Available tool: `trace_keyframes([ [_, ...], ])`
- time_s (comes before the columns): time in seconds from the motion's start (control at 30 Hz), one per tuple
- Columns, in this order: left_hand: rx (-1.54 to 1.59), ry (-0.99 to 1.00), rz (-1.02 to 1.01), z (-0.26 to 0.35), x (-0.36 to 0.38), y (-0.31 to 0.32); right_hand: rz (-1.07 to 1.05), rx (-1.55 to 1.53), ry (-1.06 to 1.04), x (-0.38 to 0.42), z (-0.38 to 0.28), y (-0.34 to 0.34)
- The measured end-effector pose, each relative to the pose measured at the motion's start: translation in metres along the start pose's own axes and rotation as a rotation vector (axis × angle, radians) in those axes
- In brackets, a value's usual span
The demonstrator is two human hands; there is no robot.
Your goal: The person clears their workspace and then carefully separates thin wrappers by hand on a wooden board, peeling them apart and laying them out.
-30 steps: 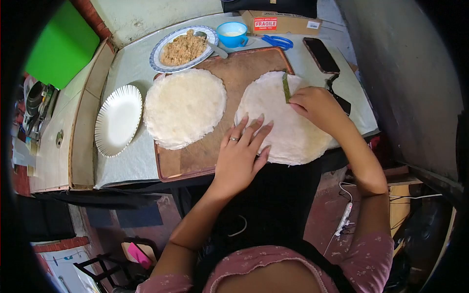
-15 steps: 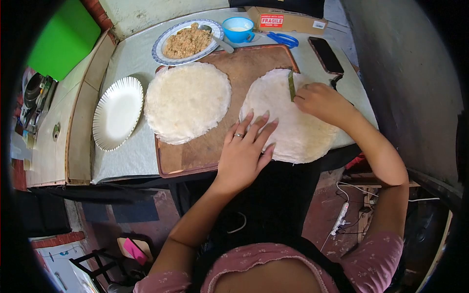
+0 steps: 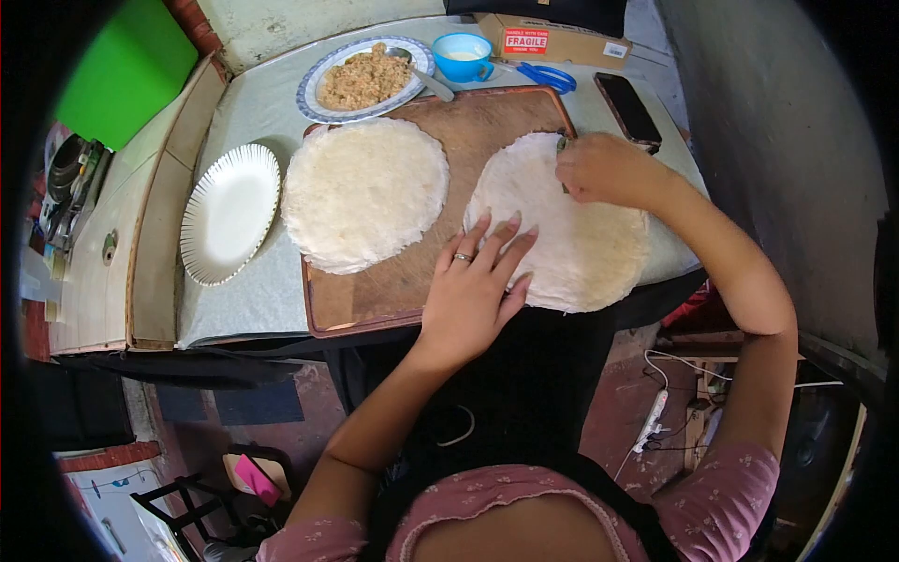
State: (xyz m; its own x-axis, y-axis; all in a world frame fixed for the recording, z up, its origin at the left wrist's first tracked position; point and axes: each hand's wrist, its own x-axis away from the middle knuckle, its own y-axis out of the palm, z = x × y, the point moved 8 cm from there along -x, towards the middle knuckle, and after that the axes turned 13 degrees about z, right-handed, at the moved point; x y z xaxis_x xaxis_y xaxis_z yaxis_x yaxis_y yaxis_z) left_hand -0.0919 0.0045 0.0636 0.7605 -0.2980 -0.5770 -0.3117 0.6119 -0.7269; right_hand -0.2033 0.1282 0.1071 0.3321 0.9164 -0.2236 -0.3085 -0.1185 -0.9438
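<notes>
Your left hand [image 3: 468,300] is palm down with its back facing up, its fingers [image 3: 483,245] fanned apart and pointing away from your body, and its thumb [image 3: 515,298] set off toward your right. Your left forearm [image 3: 379,407] slants forward and inward from the elbow. Your right hand [image 3: 604,169] is farther forward, back up, with the fingers curled under and turned toward your left; its fingertips are too hidden to read clearly. Your right elbow [image 3: 773,323] juts out to your side, sharply bent, and your right forearm [image 3: 716,244] angles forward and inward. Your two hands are apart.
</notes>
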Motion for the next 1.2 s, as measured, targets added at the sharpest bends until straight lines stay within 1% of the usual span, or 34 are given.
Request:
trace_keyframes([
  [0.1, -0.007, 0.002, 0.003, 0.000, 0.000, -0.001, -0.005, -0.203, 0.153, -0.006, 0.023, -0.013],
  [0.2, -0.001, 0.006, 0.012, 0.000, 0.000, -0.001, -0.072, -0.315, 0.204, 0.001, 0.025, -0.008],
  [0.3, 0.003, -0.003, 0.007, 0.000, 0.000, 0.000, 0.095, -0.323, 0.171, 0.006, 0.009, -0.020],
  [0.4, 0.003, -0.005, 0.002, 0.000, 0.000, 0.000, 0.078, -0.250, 0.227, 0.011, 0.004, -0.028],
  [0.5, 0.014, 0.000, -0.003, -0.002, 0.000, 0.000, 0.176, -0.197, 0.248, 0.018, -0.006, -0.040],
  [0.6, 0.089, -0.073, 0.101, -0.005, -0.004, -0.011, 0.197, -0.145, 0.310, 0.034, -0.024, -0.054],
  [0.7, 0.262, -0.240, 0.132, -0.015, 0.007, -0.018, 0.185, -0.253, 0.418, 0.065, -0.047, -0.058],
  [0.73, 0.289, -0.172, 0.235, -0.011, 0.007, -0.028, 0.170, -0.342, 0.479, 0.076, -0.055, -0.054],
  [0.77, 0.469, -0.290, 0.157, -0.014, 0.015, -0.022, 0.165, -0.462, 0.527, 0.082, -0.066, -0.048],
  [0.83, 0.822, -0.518, -0.005, -0.009, 0.038, -0.009, 0.298, -0.467, 0.505, 0.087, -0.089, -0.039],
  [0.87, 0.984, -0.617, -0.059, -0.002, 0.049, 0.004, 0.351, -0.432, 0.461, 0.082, -0.099, -0.042],
  [0.9, 1.012, -0.703, -0.197, 0.005, 0.060, 0.017, 0.403, -0.381, 0.475, 0.081, -0.105, -0.044],
  [0.97, 1.142, -0.898, -0.362, 0.011, 0.072, 0.035, 0.482, -0.332, 0.511, 0.079, -0.110, -0.046],
  [1.03, 1.250, -0.983, -0.379, 0.005, 0.078, 0.050, 0.492, -0.273, 0.471, 0.081, -0.114, -0.040],
  [1.07, 1.286, -0.978, -0.399, 0.003, 0.078, 0.055, 0.497, -0.241, 0.450, 0.082, -0.117, -0.037],
  [1.17, 1.333, -0.967, -0.261, 0.004, 0.073, 0.048, 0.490, -0.161, 0.439, 0.074, -0.129, -0.035],
  [1.2, 1.322, -0.944, -0.224, 0.007, 0.072, 0.044, 0.528, -0.150, 0.395, 0.068, -0.135, -0.037],
])
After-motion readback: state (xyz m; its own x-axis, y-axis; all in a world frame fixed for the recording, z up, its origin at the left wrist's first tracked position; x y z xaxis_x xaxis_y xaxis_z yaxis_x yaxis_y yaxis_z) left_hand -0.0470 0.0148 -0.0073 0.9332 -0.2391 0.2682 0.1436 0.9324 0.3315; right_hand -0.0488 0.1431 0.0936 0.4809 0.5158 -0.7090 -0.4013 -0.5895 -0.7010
